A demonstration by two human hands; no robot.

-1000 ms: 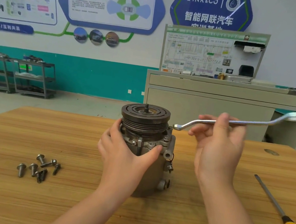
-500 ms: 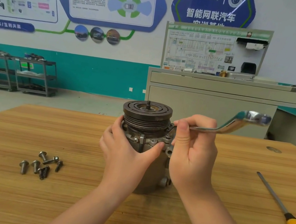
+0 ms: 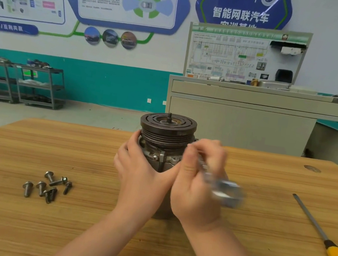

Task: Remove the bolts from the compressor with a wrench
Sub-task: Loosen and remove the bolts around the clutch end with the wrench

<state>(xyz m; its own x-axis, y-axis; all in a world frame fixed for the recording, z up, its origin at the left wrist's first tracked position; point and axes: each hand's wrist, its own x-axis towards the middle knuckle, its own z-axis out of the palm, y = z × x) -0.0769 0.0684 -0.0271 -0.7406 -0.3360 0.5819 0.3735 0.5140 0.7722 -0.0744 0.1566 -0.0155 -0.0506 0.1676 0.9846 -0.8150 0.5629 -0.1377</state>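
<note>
A metal compressor [image 3: 166,134] with a dark grooved pulley on top stands upright in the middle of the wooden table [image 3: 17,225]. My left hand [image 3: 141,174] grips its body from the front left. My right hand [image 3: 197,182] holds a silver ring wrench [image 3: 223,189] at the compressor's right side. The wrench is motion-blurred, with its free end pointing toward me and to the right. Its working end is hidden behind my fingers. Several removed bolts [image 3: 48,186] lie in a loose pile on the table to the left.
A yellow-handled screwdriver [image 3: 323,236] lies on the table at the right. Behind the table stand a beige workbench [image 3: 252,118] with a display board and, far left, dark shelving carts [image 3: 19,83].
My right hand has come in against the compressor's right side. The wrench handle swung from pointing up and right to pointing down toward me. My left hand stayed on the compressor.
</note>
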